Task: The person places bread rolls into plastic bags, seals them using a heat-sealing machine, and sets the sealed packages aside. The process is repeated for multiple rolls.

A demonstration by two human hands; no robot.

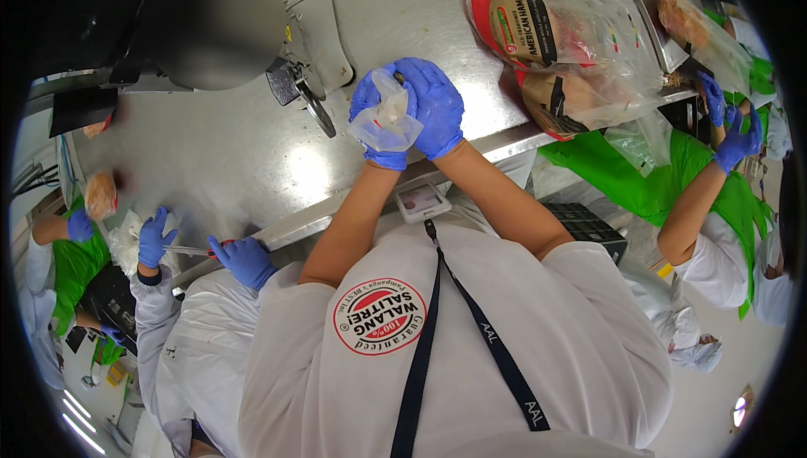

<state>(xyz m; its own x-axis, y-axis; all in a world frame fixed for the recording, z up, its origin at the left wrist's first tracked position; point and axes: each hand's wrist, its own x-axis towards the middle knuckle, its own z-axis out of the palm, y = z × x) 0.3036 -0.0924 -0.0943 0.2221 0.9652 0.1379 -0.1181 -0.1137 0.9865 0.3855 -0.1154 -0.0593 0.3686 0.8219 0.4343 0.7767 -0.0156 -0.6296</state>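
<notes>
Steel covers the bench (235,147), and both hands in blue gloves meet just above its near edge, clamped together on a small clear plastic bag (385,119) with something pale inside; the left hand (374,117) grips it from the left and below, the right hand (433,105) wraps over its top and right side, hiding part of the bag. What the pale contents are is hard to make out. Bare steel lies open to the left of the hands and toward the middle of the bench. At the far left corner stands a slicing machine (210,21) with a large round cover, cut off at the top. Toward the far right edge lie big clear bags of ham (555,46), touching a scale (647,21). A co-worker's gloved hands (731,121) work past the right edge, another's (202,248) at the near left edge.
</notes>
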